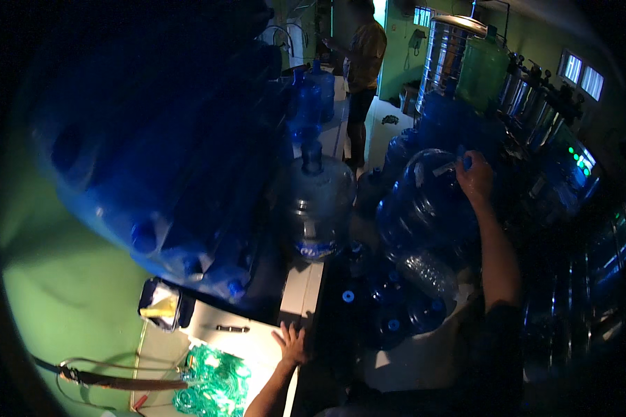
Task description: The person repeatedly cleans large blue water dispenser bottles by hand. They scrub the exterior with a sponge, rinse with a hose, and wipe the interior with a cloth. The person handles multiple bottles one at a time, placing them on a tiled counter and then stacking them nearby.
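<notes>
My left hand (293, 344) rests with fingers spread on the edge of the white counter (263, 335). A large clear-blue water jug (417, 208) is at the right, tilted. My right hand (474, 177) is closed at its upper right end, where a small blue part shows between the fingers. Shadow hides the exact grip. Another clear water jug (318, 201) stands upright on the counter ledge ahead of my left hand, with a blue label low on its side.
Stacked blue jugs (153, 160) fill the left. Capped jugs (389, 306) sit low at centre. On the counter are green plastic strips (212, 382), a dark bin (165, 304) and a black strap (232, 329). A person (366, 62) stands beyond, near a steel tank (442, 55).
</notes>
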`<state>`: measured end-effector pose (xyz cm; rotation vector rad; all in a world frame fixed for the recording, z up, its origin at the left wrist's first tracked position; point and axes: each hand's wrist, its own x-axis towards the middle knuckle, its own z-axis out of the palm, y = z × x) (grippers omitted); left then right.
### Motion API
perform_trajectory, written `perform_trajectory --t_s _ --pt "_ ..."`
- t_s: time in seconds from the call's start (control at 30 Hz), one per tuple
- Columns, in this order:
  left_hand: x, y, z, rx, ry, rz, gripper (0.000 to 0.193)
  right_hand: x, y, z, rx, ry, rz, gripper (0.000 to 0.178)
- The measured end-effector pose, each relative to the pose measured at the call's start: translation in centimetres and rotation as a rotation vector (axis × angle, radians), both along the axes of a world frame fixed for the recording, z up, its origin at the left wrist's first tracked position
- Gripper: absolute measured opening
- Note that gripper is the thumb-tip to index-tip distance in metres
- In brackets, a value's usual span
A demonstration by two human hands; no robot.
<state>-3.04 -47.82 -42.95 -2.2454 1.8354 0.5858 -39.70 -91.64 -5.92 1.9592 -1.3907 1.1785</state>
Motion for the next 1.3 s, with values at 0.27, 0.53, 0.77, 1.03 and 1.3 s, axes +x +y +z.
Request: perform_trajectory --t_s 0.27,0.53,0.77,1.03,1.3 --pt "0.7 0.6 -2.3 0.038 0.192 0.065 0.068 9.9 -21.8 -14.6 0.574 -0.997 -0.110 0.065" --pt "-0.1 2.4 -6.3 -0.126 -0.519 -0.160 0.026 25.6 -29.3 -22.7 0.798 -1.660 0.146 0.075" --pt "-0.2 3.6 -7.6 -0.101 -0.406 -0.156 0.026 34.0 -40.5 -25.7 0.667 -1.185 0.097 0.058" --pt "-0.6 3.3 -7.1 -0.085 -0.459 -0.159 0.030 36.7 -38.2 -15.5 0.954 -1.914 1.225 0.055" --pt "-0.7 1.6 -2.4 0.055 0.156 0.079 0.054 33.2 -20.1 -9.6 1.224 -0.892 1.623 0.069"
